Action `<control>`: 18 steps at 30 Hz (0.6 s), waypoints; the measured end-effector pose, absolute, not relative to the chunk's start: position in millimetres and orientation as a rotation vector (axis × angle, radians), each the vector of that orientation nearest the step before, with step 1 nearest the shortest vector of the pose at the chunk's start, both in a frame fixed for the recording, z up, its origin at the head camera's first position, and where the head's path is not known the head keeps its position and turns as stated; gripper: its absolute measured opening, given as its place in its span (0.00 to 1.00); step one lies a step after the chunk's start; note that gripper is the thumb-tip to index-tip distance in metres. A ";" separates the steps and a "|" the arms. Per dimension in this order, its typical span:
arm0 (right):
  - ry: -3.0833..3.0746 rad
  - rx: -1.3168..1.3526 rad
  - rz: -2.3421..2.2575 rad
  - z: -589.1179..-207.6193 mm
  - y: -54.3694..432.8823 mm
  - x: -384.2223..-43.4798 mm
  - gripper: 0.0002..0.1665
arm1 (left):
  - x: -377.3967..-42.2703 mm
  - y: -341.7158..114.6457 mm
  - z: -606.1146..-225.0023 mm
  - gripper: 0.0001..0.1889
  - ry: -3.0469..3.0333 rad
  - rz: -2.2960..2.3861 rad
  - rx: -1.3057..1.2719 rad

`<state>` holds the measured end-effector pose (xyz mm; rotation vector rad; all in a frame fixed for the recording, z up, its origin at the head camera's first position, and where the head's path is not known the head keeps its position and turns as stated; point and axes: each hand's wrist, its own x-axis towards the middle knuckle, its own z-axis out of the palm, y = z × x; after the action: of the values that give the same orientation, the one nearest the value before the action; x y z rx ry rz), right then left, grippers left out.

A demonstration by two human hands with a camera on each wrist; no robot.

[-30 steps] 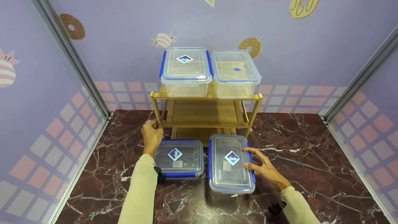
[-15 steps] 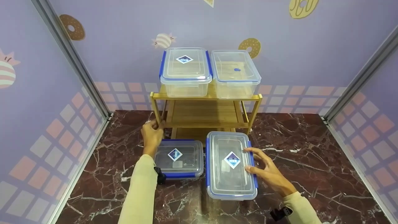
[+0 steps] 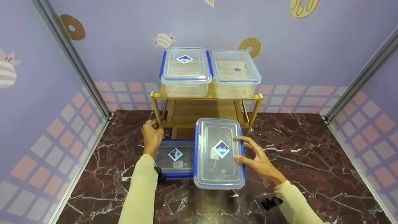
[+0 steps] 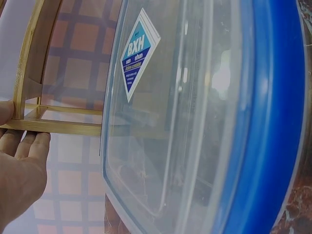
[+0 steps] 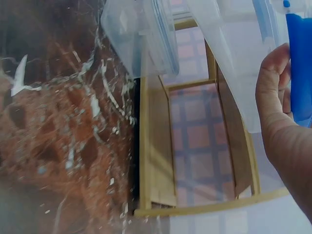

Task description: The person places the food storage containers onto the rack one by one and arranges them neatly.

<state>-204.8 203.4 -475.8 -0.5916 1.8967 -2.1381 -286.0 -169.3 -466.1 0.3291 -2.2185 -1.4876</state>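
My right hand [image 3: 261, 163] grips a clear plastic food container [image 3: 217, 171] by its right side, fingertips and thumb over the blue clip edge. This container is tilted, raised off the dark marble surface, and its lid bears a diamond sticker. In the right wrist view the hand lies along the blue clip [image 5: 301, 68]. My left hand [image 3: 152, 135] holds the left front post of a wooden rack [image 3: 202, 112]; the left wrist view shows fingers against the wood frame [image 4: 63, 126]. Right beside that arm lies a second lidded container [image 3: 168, 155], its right end hidden behind the raised one.
Two more lidded containers stand side by side on the rack's top shelf, the left container [image 3: 186, 70] with blue clips, the right container [image 3: 238, 73] with a blue valve. A patterned purple wall [image 3: 124, 46] closes the back; side panels flank the marble surface [image 3: 298, 149].
The right hand has lifted its container off the marble, then moved it left and toward the rack, over the edge of the other container. My left hand stays on the rack post.
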 end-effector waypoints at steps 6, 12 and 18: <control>1.949 -0.666 -2.125 -469.2 183.5 -217.7 0.38 | -287.2 -170.3 -467.4 0.08 -2.224 -1.482 0.326; 2.015 -0.721 -2.096 -465.4 165.6 -230.4 0.37 | -287.3 -170.6 -467.3 0.08 -2.232 -1.459 0.325; 2.059 -0.744 -2.078 -461.9 154.4 -238.4 0.37 | -287.1 -170.7 -466.9 0.08 -2.229 -1.497 0.332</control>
<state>-238.4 154.4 -461.9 -0.7443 2.0588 -2.0785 -287.1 -170.7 -466.9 0.3321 -2.2285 -1.4970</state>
